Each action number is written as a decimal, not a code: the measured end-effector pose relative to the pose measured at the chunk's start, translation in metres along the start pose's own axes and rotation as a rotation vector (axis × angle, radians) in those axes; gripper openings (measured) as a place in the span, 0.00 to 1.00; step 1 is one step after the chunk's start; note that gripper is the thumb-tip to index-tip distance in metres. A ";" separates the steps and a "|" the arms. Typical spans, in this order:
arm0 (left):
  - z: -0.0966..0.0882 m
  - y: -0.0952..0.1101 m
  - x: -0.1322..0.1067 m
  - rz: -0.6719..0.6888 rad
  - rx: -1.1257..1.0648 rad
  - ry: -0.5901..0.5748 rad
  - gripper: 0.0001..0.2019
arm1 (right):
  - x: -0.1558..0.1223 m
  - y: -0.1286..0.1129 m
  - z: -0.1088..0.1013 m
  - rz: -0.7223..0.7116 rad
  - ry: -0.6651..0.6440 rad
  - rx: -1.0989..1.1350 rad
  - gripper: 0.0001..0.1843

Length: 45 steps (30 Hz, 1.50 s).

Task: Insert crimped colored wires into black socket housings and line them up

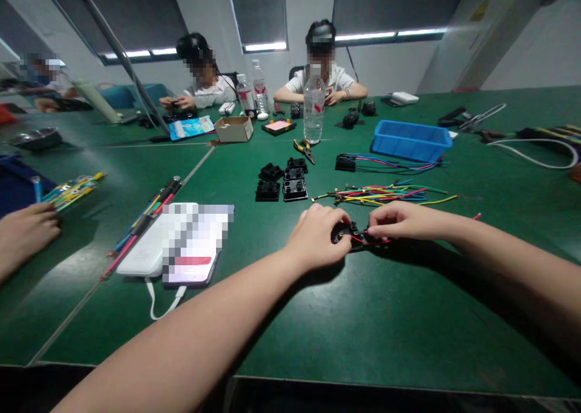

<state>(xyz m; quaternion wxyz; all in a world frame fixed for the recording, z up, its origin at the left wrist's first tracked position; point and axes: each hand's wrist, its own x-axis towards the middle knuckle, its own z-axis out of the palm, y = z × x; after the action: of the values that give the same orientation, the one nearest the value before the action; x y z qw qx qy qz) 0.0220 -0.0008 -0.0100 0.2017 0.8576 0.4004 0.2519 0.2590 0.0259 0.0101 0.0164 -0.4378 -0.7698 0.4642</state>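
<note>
My left hand point(318, 234) is closed around one side of a black plastic housing point(353, 226) on the table. A red wire point(358, 240) runs across the housing between my hands. My right hand point(394, 221) is closed at the other side, thumb and fingers pinched on the wire; the fingertips partly hide the grip. Just beyond lie several similar black plastic housings point(295, 188) in a cluster. To their right is a loose bundle of coloured wires point(385, 194), and behind it a black housing with wires attached point(345, 162).
Pliers point(305, 151), a water bottle point(313, 107) and a blue bin point(411, 139) stand farther back. On the left lie a white power bank point(149, 249), a phone point(197, 249) and bundled wires point(145, 225). Another person's hand point(29, 234) is at far left; people sit opposite.
</note>
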 end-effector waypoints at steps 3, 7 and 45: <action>0.000 -0.003 0.004 -0.028 -0.070 -0.003 0.09 | 0.001 -0.001 0.006 -0.046 0.068 -0.166 0.25; 0.003 -0.007 0.008 -0.088 -0.128 0.010 0.10 | 0.001 -0.004 0.019 -0.197 0.298 -0.513 0.25; 0.007 -0.004 0.005 -0.195 -0.113 -0.014 0.12 | 0.000 0.016 0.042 -0.637 0.620 -0.996 0.11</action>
<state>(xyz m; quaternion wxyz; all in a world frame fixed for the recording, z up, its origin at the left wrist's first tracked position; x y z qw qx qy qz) 0.0267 0.0041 -0.0168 0.2761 0.8036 0.4657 0.2473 0.2519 -0.0008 -0.0256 0.1690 -0.2575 -0.9436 -0.1216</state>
